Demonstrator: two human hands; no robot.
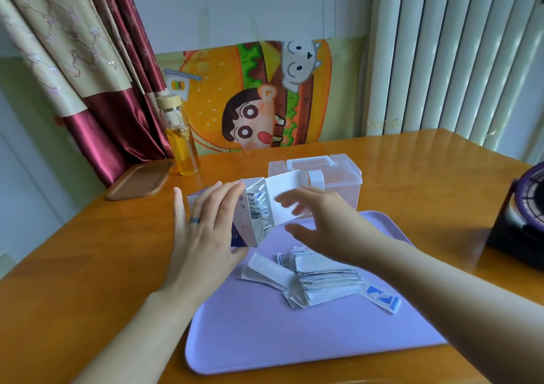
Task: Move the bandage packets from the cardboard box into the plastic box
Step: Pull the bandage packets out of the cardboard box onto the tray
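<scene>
Behind the desk (412,177) the wall is pale, with a beige and maroon curtain (88,74) hanging on the left, tall white slats (456,54) on the right, and a cartoon burger cloth (253,95) between them. The desk is glossy orange-brown wood. A lilac tray (265,339) takes up most of the near side.

At the right edge stands a dark device (518,216) with a purple rim. A flat brown tray (138,180) lies far left. Beside it stands a glass bottle (179,139) of yellow liquid with a wooden cap.

Just past the lilac tray sits the clear plastic box (344,183). Its lid is down and its white latch faces this way.

The cardboard box (241,224) is at the tray's far left corner, lying long-ways from left to right. Its open mouth points right, toward the plastic box, and its white flap (285,201) is swung wide. Packets (259,213) stand packed on edge inside.

A loose heap of bandage packets (323,277) lies on the tray nearer the person. One blue-printed packet (381,295) trails off to its right.

The left hand (206,227), which wears a ring, lies flat against the near face of the cardboard box, fingers straight and thumb out. The right hand (318,221) is blurred, with fingers spread and nothing in them, at the flap. I can't tell whether it touches.
</scene>
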